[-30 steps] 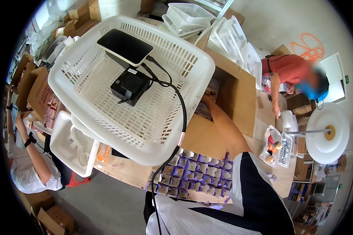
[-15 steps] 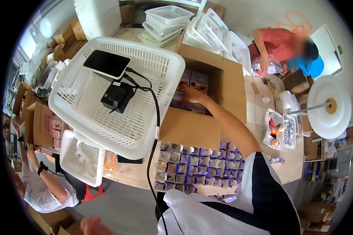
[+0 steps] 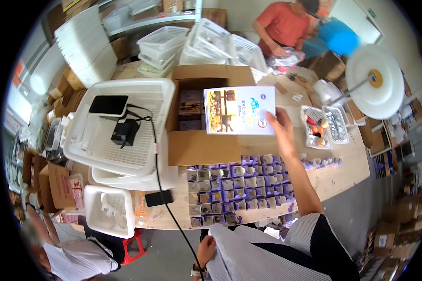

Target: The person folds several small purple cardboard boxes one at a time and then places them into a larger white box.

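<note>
Box, one, held by a single edge over the table; chief hazard: slip or tilt.
The right hand (image 3: pixel 283 124) is clamping the box (image 3: pixel 239 110) at its right edge, thumb on the printed face; the box is hanging beside the mouth of the carton (image 3: pixel 204 148), partly overlapping it in view. The left hand (image 3: pixel 205 251) is hovering low by the shirt (image 3: pixel 234 260); whether its fingers are gripping cloth, cannot tell. Faults possible: the far end is lacking visible support, so a loose pinch could drop it onto the cells (image 3: pixel 241 187); the forearm, crossing above their right end, could be knocking some askew if lowered; the cable (image 3: pixel 158 173), trailing from the basket (image 3: pixel 126 85) toward the wearer, could drag the phone (image 3: pixel 109 106) if snagged.
</note>
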The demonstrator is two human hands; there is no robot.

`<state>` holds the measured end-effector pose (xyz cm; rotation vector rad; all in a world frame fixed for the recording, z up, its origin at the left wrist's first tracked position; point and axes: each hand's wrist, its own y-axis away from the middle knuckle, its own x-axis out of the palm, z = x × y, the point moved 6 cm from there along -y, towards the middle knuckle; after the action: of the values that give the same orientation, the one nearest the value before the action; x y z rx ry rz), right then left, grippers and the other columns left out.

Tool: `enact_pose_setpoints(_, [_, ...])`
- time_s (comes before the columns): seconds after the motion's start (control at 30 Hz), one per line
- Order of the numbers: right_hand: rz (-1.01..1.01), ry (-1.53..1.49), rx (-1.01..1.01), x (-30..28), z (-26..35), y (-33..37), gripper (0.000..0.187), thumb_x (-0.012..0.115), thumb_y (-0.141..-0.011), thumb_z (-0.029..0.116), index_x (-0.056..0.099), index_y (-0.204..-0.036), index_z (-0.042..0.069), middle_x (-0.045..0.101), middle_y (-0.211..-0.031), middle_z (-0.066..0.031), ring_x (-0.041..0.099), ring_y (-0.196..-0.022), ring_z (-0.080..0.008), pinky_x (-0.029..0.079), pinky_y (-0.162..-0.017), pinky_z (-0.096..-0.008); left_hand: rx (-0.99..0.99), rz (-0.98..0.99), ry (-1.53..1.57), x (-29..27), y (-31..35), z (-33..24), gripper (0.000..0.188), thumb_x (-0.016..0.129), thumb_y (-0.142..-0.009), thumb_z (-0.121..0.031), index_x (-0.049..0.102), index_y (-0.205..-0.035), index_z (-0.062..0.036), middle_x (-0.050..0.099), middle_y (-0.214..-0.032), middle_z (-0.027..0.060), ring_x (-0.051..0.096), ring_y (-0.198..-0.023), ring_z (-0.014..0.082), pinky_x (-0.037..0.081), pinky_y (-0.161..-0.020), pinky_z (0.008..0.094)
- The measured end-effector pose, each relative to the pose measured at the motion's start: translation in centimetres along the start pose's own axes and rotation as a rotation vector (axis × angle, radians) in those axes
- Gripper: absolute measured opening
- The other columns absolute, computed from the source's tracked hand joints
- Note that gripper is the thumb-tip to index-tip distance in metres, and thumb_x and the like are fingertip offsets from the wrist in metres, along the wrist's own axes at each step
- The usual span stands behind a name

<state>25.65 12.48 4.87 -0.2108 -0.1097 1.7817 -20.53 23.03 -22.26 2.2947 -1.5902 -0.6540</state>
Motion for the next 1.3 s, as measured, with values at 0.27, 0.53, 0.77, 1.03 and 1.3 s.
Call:
enact_pose_setpoints(0.27, [-0.091,-0.097,0.383,-11.2,-3.8,16.1,0.053,0.072,-0.093,0.035,0.055,-0.128,-0.001,0.066,-0.114,-0.0076,0.061,-0.095,-0.0100,0.047,-0.072,-0.0235,0.736,0.169,0.045,6.3,-1.1,-24.6,0.018,0.067,-0.094,-0.005,0.063,-0.111,-0.0036,0.065,-0.097,0.0105,0.060,-0.078,0.0216,0.050,-0.070,0.0316])
enact_pose_setpoints(0.53, [-0.239,-0.114,0.519,-16.3,-4.1,26.1,0.056,0.067,-0.097,0.032,0.046,-0.137,0.000,0.062,-0.122,-0.0084,0.060,-0.095,-0.0111,0.047,-0.072,-0.0251,1.208,-0.059,-0.819,14.6,-0.5,-31.2,0.052,0.074,-0.087,-0.013,0.059,-0.137,-0.0142,0.059,-0.137,0.0111,0.054,-0.131,0.0317,0.042,-0.108,0.0487])
enact_pose_setpoints(0.77, [-0.130,-0.352,0.508,-20.2,-4.0,29.0,0.076,0.057,-0.099,0.055,0.035,-0.151,0.004,0.046,-0.146,-0.0122,0.042,-0.139,-0.0228,0.039,-0.111,-0.0442,1.033,-0.044,-0.502,17.1,-0.8,-31.5,0.055,0.075,-0.085,-0.016,0.057,-0.136,-0.0058,0.060,-0.136,0.0123,0.060,-0.122,0.0315,0.043,-0.106,0.0446])
enact_pose_setpoints(1.03, [0.217,-0.375,0.282,-24.5,-4.4,27.3,0.078,0.068,-0.098,0.021,0.021,-0.159,0.008,0.040,-0.150,-0.0147,0.040,-0.141,-0.0287,0.036,-0.115,-0.0461,0.347,0.240,0.549,21.3,-3.0,-26.8,0.059,0.066,-0.095,-0.032,0.045,-0.139,0.0018,0.058,-0.127,0.0094,0.056,-0.115,0.0193,0.044,-0.099,0.0326])
enact_pose_setpoints(1.3, [-0.031,-0.163,0.337,-26.3,-4.9,28.0,0.075,0.072,-0.092,0.010,0.033,-0.156,0.010,0.051,-0.132,-0.0106,0.055,-0.118,-0.0218,0.051,-0.091,-0.0342,0.524,0.085,0.132,25.3,-1.5,-30.1,0.075,0.074,-0.090,-0.013,0.031,-0.150,0.0010,0.051,-0.137,0.0151,0.052,-0.123,0.0238,0.043,-0.105,0.0389])
